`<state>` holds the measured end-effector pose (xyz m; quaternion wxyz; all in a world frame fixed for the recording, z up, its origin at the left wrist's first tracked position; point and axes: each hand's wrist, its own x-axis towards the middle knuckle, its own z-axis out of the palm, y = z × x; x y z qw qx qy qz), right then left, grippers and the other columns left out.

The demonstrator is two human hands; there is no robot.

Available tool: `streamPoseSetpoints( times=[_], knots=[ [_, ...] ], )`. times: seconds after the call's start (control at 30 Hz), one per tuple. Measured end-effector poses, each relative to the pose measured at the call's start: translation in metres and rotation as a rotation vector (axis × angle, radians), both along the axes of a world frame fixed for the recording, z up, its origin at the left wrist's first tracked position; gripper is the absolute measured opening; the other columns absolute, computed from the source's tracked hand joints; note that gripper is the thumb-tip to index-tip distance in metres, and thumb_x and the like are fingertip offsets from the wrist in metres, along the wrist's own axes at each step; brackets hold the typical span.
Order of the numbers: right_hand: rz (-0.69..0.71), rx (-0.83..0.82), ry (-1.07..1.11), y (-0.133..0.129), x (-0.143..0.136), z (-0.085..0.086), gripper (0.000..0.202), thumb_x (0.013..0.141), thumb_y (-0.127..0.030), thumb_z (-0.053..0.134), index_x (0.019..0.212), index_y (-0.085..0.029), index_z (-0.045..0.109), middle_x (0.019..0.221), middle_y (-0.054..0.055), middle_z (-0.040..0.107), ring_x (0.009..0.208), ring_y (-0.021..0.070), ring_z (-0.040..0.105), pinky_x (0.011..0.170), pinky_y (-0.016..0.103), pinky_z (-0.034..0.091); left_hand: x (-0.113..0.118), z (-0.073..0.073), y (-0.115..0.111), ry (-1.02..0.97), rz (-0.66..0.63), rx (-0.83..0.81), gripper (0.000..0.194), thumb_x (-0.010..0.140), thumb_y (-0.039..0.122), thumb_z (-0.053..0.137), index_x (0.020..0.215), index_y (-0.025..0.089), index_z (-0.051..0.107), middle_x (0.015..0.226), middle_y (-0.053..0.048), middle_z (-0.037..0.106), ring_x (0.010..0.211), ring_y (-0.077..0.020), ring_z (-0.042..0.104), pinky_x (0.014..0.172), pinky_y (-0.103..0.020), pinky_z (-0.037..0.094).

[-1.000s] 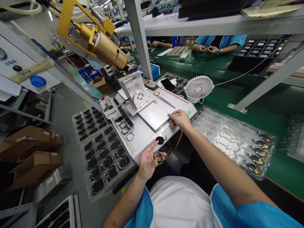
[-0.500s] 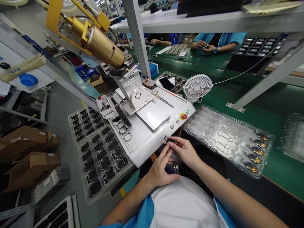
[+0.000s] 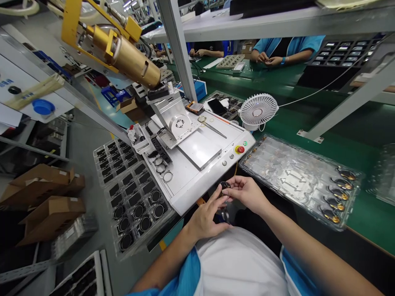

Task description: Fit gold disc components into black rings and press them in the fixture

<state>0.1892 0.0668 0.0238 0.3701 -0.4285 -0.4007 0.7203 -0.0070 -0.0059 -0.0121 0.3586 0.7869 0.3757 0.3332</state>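
Both hands meet at a small round black part (image 3: 224, 186) in front of the white machine's front edge. My right hand (image 3: 245, 192) pinches the part from the right with thumb and fingers. My left hand (image 3: 207, 216) holds its left and lower side with the fingertips, the thumb stretched out below. Left of the machine a clear tray (image 3: 137, 236) holds round black parts and black squares. A clear tray (image 3: 277, 164) on the right carries several black and gold parts with thin tails along its right side.
The white machine (image 3: 185, 189) bears a metal fixture (image 3: 173, 117), rings, tweezers (image 3: 214, 129) and a red button (image 3: 240, 149). A gold cylinder (image 3: 135, 61) hangs above. A white fan (image 3: 258, 110) stands behind the right tray. A co-worker's hands (image 3: 268, 58) are across the green table.
The view has shifted slightly. Both hands stay together on the black part, which now looks turned and sits more between the fingers of both hands.
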Motion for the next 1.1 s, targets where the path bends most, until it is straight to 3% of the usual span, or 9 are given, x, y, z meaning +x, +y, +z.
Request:
streamPoseSetpoints(
  times=[0.1,0.2,0.3,0.43,0.5,0.6,0.83,0.97,1.1],
  knots=[
    [-0.029,-0.012,0.028,-0.001,0.001,-0.001,0.049,0.059,-0.049,0.096,0.078,-0.014,0.067,0.064,0.004,0.072,0.057,0.0158,0.070,0.058,0.026,0.060,-0.002,0.003,0.004,0.093,-0.038,-0.011,0.107,0.075,0.028,0.087,0.161,0.032,0.022,0.170,-0.021,0.020,0.119,-0.0345,0.071,0.098,-0.049,0.062],
    [-0.062,-0.060,0.059,-0.003,-0.001,-0.001,0.050,0.060,-0.051,0.095,0.074,-0.015,0.065,0.062,0.004,0.071,0.055,0.0143,0.068,0.056,0.024,0.059,-0.003,0.006,0.007,-0.017,-0.084,-0.063,0.114,0.071,0.027,0.090,0.162,0.033,0.021,0.170,-0.023,0.020,0.117,-0.0330,0.072,0.097,-0.048,0.063],
    [-0.064,-0.138,0.103,-0.004,0.000,0.002,0.049,0.057,-0.048,0.097,0.072,-0.015,0.064,0.060,0.002,0.068,0.055,0.0129,0.065,0.053,0.022,0.056,-0.003,0.008,0.008,-0.309,-0.009,-0.172,0.104,0.067,0.025,0.094,0.155,0.031,0.039,0.166,-0.023,0.032,0.115,-0.0316,0.073,0.096,-0.045,0.063],
    [-0.048,-0.198,0.146,-0.008,-0.001,0.011,0.046,0.054,-0.041,0.099,0.069,-0.015,0.066,0.068,0.000,0.068,0.059,0.0089,0.061,0.054,0.019,0.053,-0.005,0.005,0.009,-0.706,0.162,-0.381,0.067,0.070,0.026,0.092,0.131,0.021,0.065,0.132,-0.017,0.071,0.117,-0.0296,0.072,0.102,-0.044,0.059],
    [-0.007,-0.231,0.172,-0.012,-0.005,0.016,0.045,0.053,-0.040,0.100,0.067,-0.014,0.065,0.071,0.001,0.069,0.062,0.0094,0.062,0.058,0.020,0.055,-0.005,0.003,0.011,-0.797,0.208,-0.403,0.057,0.070,0.031,0.092,0.122,0.022,0.070,0.123,-0.013,0.076,0.116,-0.0276,0.072,0.104,-0.043,0.057],
    [0.045,-0.281,0.200,-0.021,-0.014,0.022,0.048,0.051,-0.039,0.100,0.063,-0.015,0.060,0.068,0.001,0.068,0.059,0.0109,0.063,0.059,0.023,0.056,-0.003,0.001,0.012,-0.881,0.232,-0.406,0.058,0.065,0.034,0.095,0.117,0.025,0.073,0.123,-0.010,0.077,0.113,-0.0259,0.074,0.100,-0.041,0.060],
    [-0.029,-0.147,0.108,-0.036,-0.034,0.032,0.045,0.056,-0.029,0.093,0.065,-0.020,0.050,0.059,-0.003,0.062,0.053,0.0112,0.058,0.052,0.023,0.048,-0.003,0.000,0.009,-0.878,0.228,-0.382,0.063,0.059,0.027,0.098,0.117,0.027,0.075,0.120,-0.009,0.078,0.107,-0.0268,0.077,0.084,-0.035,0.067],
    [-0.082,-0.033,0.028,-0.040,-0.040,0.038,0.038,0.058,-0.021,0.083,0.070,-0.022,0.047,0.058,-0.008,0.053,0.052,0.0081,0.047,0.048,0.020,0.035,-0.006,-0.006,0.008,-0.841,0.269,-0.327,0.067,0.053,0.028,0.100,0.115,0.026,0.075,0.117,-0.010,0.080,0.105,-0.0260,0.078,0.088,-0.035,0.066],
    [-0.067,0.017,0.000,-0.043,-0.043,0.040,0.034,0.063,-0.022,0.075,0.073,-0.023,0.043,0.060,-0.007,0.053,0.053,0.0101,0.049,0.049,0.022,0.036,-0.008,-0.011,0.007,-0.832,0.288,-0.304,0.066,0.053,0.030,0.100,0.114,0.028,0.075,0.116,-0.007,0.080,0.104,-0.0263,0.078,0.088,-0.037,0.066]
  ],
)
